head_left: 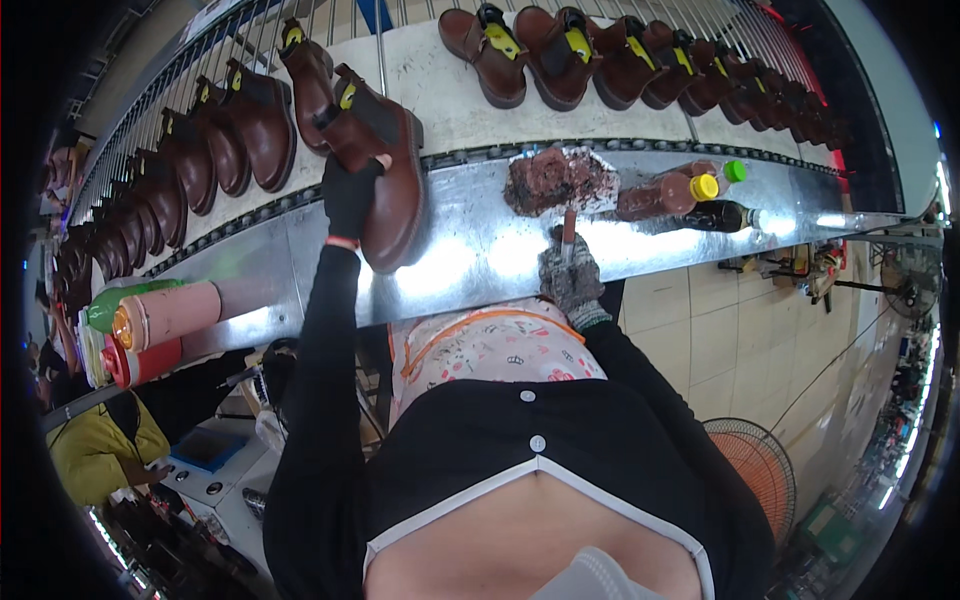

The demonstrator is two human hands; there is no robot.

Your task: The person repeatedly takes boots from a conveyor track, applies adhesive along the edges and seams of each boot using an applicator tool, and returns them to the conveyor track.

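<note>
My left hand (350,190), in a black glove with a bare fingertip showing, is closed on the upper of a brown leather ankle boot (395,205). The boot hangs toe-down over the metal ledge. My right hand (570,275), in a stained grey knit glove, is closed around a slim brown-tipped tool (569,232), which looks like a small brush; its lower part is hidden in the fingers. Just beyond that hand lies a brown-smeared clump of cloth or sponge (550,182) on a white sheet.
A conveyor belt (405,95) carries brown boots (262,125) at left and more (555,60) at right. Bottles with yellow (704,187) and green caps lie on the ledge (465,255). A pink tumbler (175,312) is at left, near a person in yellow (105,450). An orange fan (750,470) stands right.
</note>
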